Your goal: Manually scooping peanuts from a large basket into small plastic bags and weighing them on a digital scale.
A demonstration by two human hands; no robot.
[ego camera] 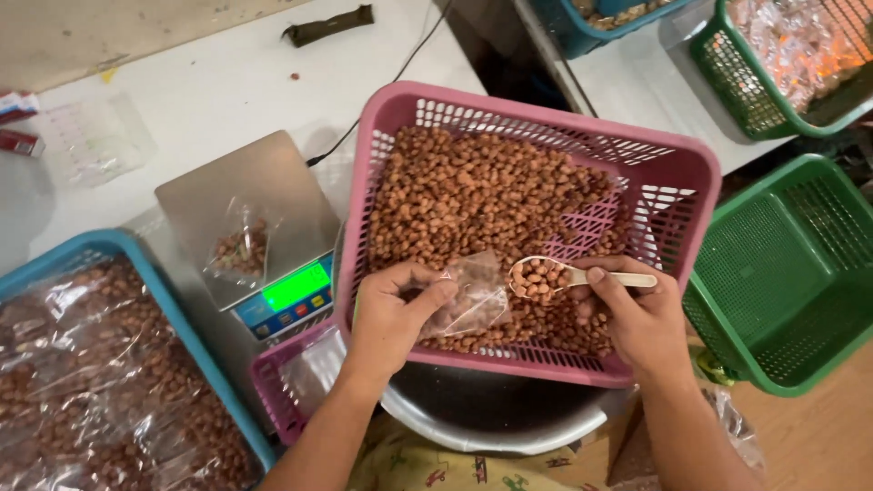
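Peanuts heaped in spoon pinched by right hand, poised beside clear bag that left hand grips mouth-open over pink basket so spills drop back; scale left of basket

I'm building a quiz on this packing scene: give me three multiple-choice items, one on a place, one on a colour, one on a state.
1. Where does the small clear filled bag lie?
A on the grey digital scale
B in the green basket
C on the floor

2. What colour is the slotted plastic basket holding the brown nuts?
A blue
B pink
C white

3. The spoon in the right hand is:
A empty
B loaded with nuts
C lying down

Answers: 1 A, it rests on the weighing plate. 2 B, its walls are pink. 3 B, nuts fill its bowl beside the clear bag pinched by the left hand.
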